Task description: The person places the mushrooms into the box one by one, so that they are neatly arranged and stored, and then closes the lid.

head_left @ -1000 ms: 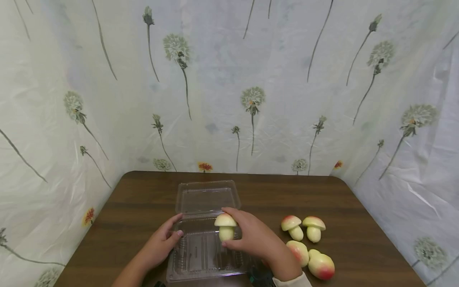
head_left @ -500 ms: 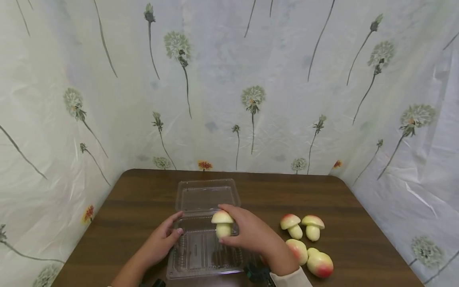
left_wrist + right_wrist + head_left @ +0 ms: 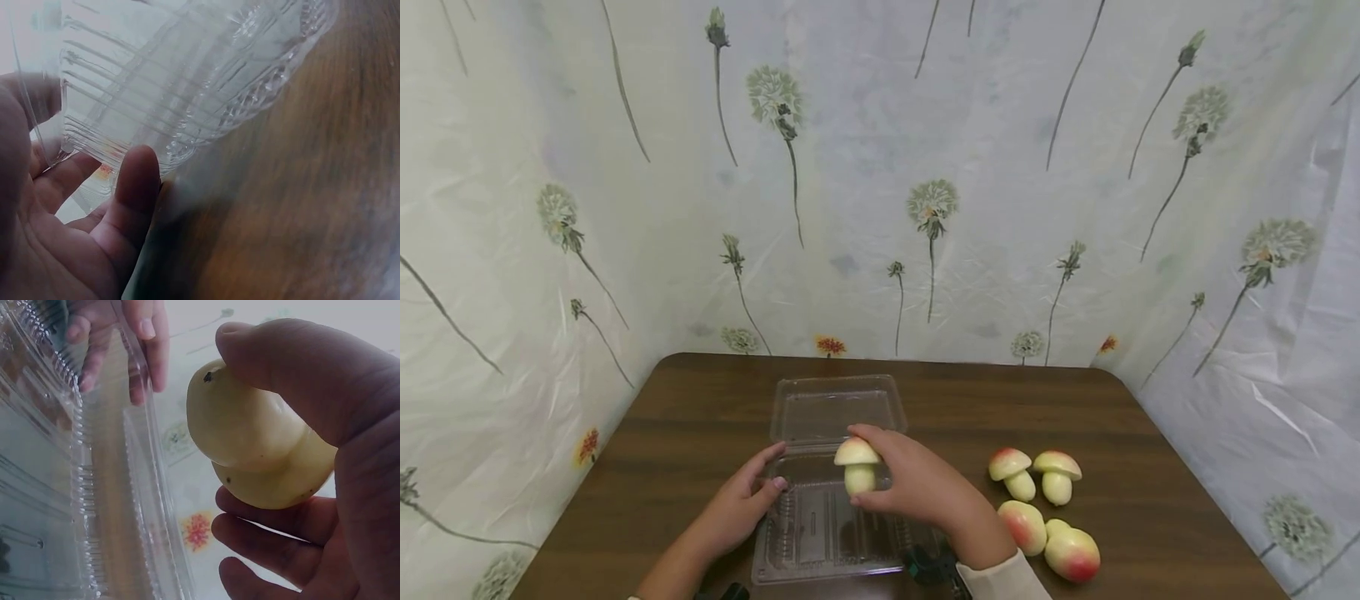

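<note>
My right hand (image 3: 917, 487) grips a toy mushroom (image 3: 858, 468), pale yellow with a reddish cap, and holds it over the clear plastic clamshell container (image 3: 831, 568). From the right wrist view, the thumb lies on the mushroom's stem (image 3: 237, 419) and the fingers are behind the cap. At the container's left side, my left hand (image 3: 733, 510) pinches the wall; the left wrist view has its thumb (image 3: 139, 175) on one side of the ribbed plastic (image 3: 144, 81) and fingers on the other. The container lies with its lid (image 3: 838, 410) folded back, away from me.
Several more toy mushrooms lie on the brown wooden table (image 3: 700, 417) to the right of my right hand: two upright ones (image 3: 1057, 478) behind, and a group with red-tinged caps (image 3: 1072, 553) nearer me. A floral curtain (image 3: 850, 167) surrounds the table's back and sides.
My right hand has moved slightly left and away from me with the mushroom, over the container. The left hand keeps its place on the container's left side.
</note>
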